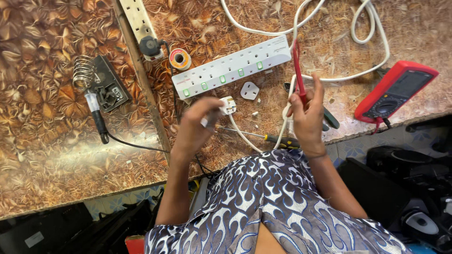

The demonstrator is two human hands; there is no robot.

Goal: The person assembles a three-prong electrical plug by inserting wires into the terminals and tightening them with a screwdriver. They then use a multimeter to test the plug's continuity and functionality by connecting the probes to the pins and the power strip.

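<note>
While the left hand [197, 123] pinches a white plug [228, 105] just below the white power strip [231, 66], the right hand [307, 115] grips a red-handled tool [297, 70] upright near the table's front edge [376, 126]; a screwdriver [263, 137] lies between them, and bare tabletop opens leftward toward the soldering iron [96, 115]

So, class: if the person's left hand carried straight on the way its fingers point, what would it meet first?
Probably the white power strip: the left hand, holding an opened white plug, points up-right towards it. Height above the bench is unclear.
</note>
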